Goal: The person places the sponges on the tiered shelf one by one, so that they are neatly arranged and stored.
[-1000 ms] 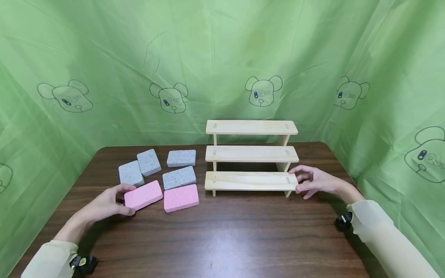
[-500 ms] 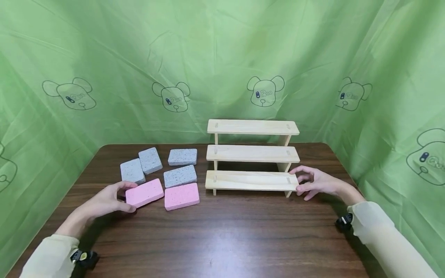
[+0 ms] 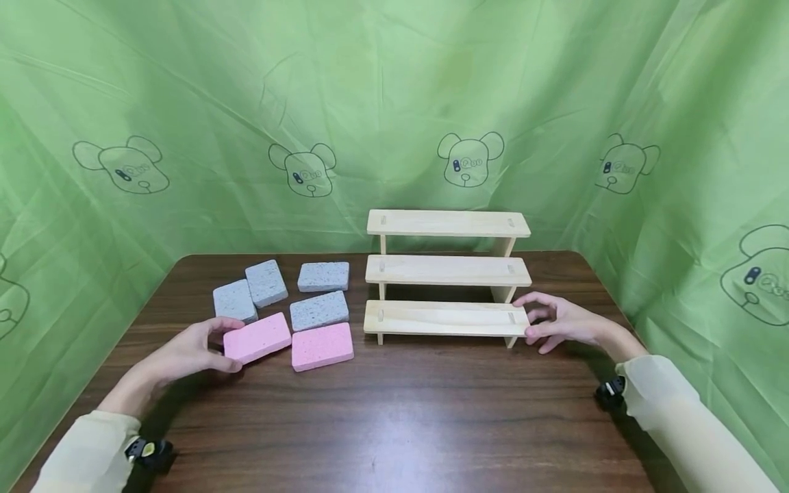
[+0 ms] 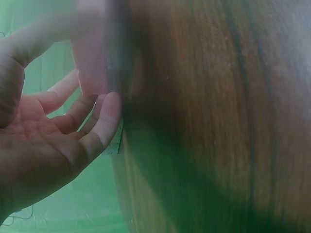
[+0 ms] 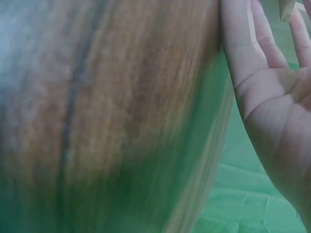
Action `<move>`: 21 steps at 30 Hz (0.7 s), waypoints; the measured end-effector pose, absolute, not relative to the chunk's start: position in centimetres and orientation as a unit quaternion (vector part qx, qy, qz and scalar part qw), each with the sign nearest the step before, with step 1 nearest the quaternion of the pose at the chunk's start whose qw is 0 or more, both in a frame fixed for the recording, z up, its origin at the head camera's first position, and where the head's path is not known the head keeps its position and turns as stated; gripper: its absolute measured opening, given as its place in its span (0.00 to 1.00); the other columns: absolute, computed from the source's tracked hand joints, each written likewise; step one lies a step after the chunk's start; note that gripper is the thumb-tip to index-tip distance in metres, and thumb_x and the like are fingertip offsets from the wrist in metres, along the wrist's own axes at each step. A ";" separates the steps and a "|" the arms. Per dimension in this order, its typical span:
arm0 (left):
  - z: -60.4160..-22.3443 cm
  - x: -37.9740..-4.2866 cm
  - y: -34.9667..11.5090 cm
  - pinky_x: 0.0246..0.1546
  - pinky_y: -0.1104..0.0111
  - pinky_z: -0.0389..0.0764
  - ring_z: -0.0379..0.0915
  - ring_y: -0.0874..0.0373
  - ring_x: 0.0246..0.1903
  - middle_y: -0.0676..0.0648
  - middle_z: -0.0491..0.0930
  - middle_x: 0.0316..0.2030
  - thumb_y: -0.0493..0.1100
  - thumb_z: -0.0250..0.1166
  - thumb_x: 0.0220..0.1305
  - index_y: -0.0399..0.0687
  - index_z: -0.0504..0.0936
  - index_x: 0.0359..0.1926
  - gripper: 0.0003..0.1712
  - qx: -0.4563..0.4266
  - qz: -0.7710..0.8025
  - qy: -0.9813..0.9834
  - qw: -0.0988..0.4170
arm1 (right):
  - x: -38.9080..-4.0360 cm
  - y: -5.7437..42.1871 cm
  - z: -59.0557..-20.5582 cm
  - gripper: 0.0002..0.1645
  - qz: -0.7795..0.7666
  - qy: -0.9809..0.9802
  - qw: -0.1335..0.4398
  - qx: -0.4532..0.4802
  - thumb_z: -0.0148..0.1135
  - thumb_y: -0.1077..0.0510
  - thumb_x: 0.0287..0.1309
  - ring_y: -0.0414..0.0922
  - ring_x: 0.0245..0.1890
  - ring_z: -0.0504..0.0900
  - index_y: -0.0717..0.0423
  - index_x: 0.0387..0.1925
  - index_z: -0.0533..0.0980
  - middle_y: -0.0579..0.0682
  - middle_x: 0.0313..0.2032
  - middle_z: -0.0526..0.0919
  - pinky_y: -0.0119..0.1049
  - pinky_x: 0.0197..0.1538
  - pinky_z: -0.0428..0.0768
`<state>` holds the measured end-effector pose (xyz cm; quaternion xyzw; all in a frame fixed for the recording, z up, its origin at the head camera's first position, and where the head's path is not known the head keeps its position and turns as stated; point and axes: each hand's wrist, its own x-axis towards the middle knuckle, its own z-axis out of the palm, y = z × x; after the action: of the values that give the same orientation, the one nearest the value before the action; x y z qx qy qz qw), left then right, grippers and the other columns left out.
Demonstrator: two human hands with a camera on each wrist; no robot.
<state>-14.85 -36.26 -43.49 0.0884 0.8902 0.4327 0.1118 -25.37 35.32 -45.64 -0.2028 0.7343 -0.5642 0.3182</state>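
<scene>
A pink sponge (image 3: pixel 257 337) lies slightly askew on the table, its left end between the thumb and fingers of my left hand (image 3: pixel 191 352), which pinch it. In the left wrist view that sponge (image 4: pixel 92 58) shows on edge, with the fingers curled about its end. A second pink sponge (image 3: pixel 322 346) sits just to the right. To the right stands a three-tier wooden display stand (image 3: pixel 446 318), all tiers bare. My right hand (image 3: pixel 564 322) holds the right end of its lowest tier, thumb in front and index finger behind. The right wrist view shows mostly palm and a corner of wood (image 5: pixel 286 10).
Behind the pink sponges lie several blue-grey sponges (image 3: pixel 319 311), two of them touching at the left (image 3: pixel 235 301). The brown wood-grain table (image 3: pixel 394 411) ends at a green curtain (image 3: pixel 394 103) with printed bear heads.
Both hands, the sponges and the stand keep their places. Only the head view has shifted very slightly.
</scene>
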 end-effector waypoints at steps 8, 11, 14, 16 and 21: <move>-42.9 -15.2 -36.1 0.43 0.68 0.78 0.75 0.51 0.46 0.40 0.80 0.47 0.38 0.82 0.47 0.32 0.70 0.64 0.45 0.089 0.430 0.891 0.118 | -25.5 35.4 -45.7 0.33 -0.562 0.734 0.323 -0.203 0.61 0.69 0.67 0.60 0.42 0.86 0.55 0.68 0.60 0.65 0.45 0.80 0.61 0.38 0.85; -42.5 -15.4 -35.8 0.45 0.68 0.77 0.75 0.51 0.47 0.40 0.79 0.49 0.39 0.82 0.47 0.33 0.70 0.65 0.45 0.088 0.423 0.894 0.120 | -25.5 35.4 -45.7 0.33 -0.563 0.733 0.325 -0.199 0.60 0.70 0.67 0.62 0.42 0.85 0.54 0.68 0.60 0.65 0.46 0.80 0.62 0.38 0.84; -42.1 -15.5 -35.6 0.45 0.69 0.76 0.74 0.51 0.48 0.41 0.79 0.50 0.40 0.82 0.47 0.33 0.70 0.65 0.46 0.093 0.414 0.898 0.120 | -25.6 35.5 -45.8 0.33 -0.564 0.733 0.325 -0.197 0.60 0.70 0.67 0.62 0.42 0.85 0.53 0.69 0.60 0.66 0.46 0.80 0.63 0.38 0.84; -41.9 -15.6 -35.6 0.44 0.69 0.77 0.74 0.51 0.47 0.41 0.80 0.49 0.40 0.82 0.47 0.34 0.71 0.65 0.46 0.095 0.410 0.899 0.119 | -25.6 35.5 -45.9 0.33 -0.565 0.733 0.324 -0.198 0.61 0.69 0.67 0.61 0.42 0.85 0.54 0.69 0.60 0.66 0.46 0.80 0.63 0.38 0.84; -40.9 -16.1 -35.8 0.39 0.69 0.79 0.76 0.50 0.45 0.42 0.81 0.45 0.40 0.81 0.49 0.34 0.70 0.66 0.45 0.104 0.408 0.899 0.122 | -25.5 35.4 -45.8 0.33 -0.563 0.735 0.323 -0.197 0.61 0.69 0.67 0.59 0.42 0.86 0.53 0.69 0.60 0.65 0.46 0.80 0.63 0.39 0.84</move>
<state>-16.06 -35.78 -40.92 0.1043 0.8990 0.4075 0.1215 -25.53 35.40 -45.75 -0.1968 0.7347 -0.5631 0.3231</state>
